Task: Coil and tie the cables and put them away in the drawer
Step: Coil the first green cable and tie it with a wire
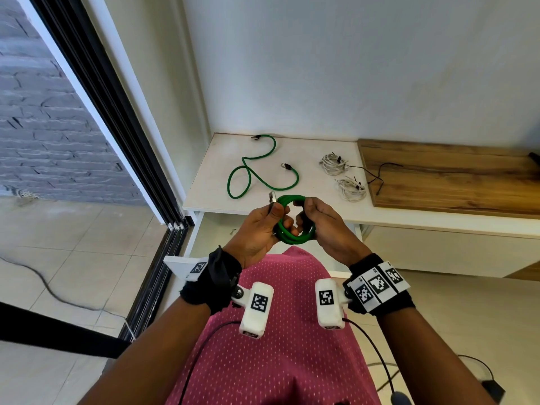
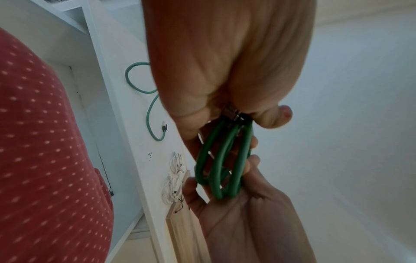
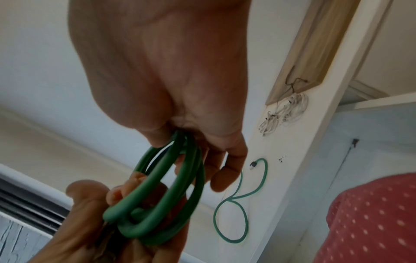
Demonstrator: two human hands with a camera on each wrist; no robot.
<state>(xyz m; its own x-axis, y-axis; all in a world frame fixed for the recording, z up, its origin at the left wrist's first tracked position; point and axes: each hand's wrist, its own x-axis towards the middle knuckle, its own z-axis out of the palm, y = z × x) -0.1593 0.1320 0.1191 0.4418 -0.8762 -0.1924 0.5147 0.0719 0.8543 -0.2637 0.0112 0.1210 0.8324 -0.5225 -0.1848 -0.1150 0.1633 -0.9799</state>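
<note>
A coiled green cable (image 1: 293, 229) hangs in the air between both hands, over the open white drawer (image 1: 219, 229). My left hand (image 1: 271, 220) grips the coil's left side, and its thumb pinches the metal plug (image 1: 272, 197) (image 2: 231, 113) against the loops (image 2: 225, 160). My right hand (image 1: 312, 217) curls round the coil's right side (image 3: 168, 186). A second green cable (image 1: 254, 173) lies loose and uncoiled on the white cabinet top (image 1: 306, 206). Two white cable bundles (image 1: 333, 163) (image 1: 350, 188) lie to its right.
A thin black cord (image 1: 377, 171) runs from the white bundles onto the wooden top (image 1: 453, 176) at the right. A dark sliding-door frame (image 1: 117, 118) stands to the left. A black cord (image 1: 43, 285) trails over the tiled floor at the left.
</note>
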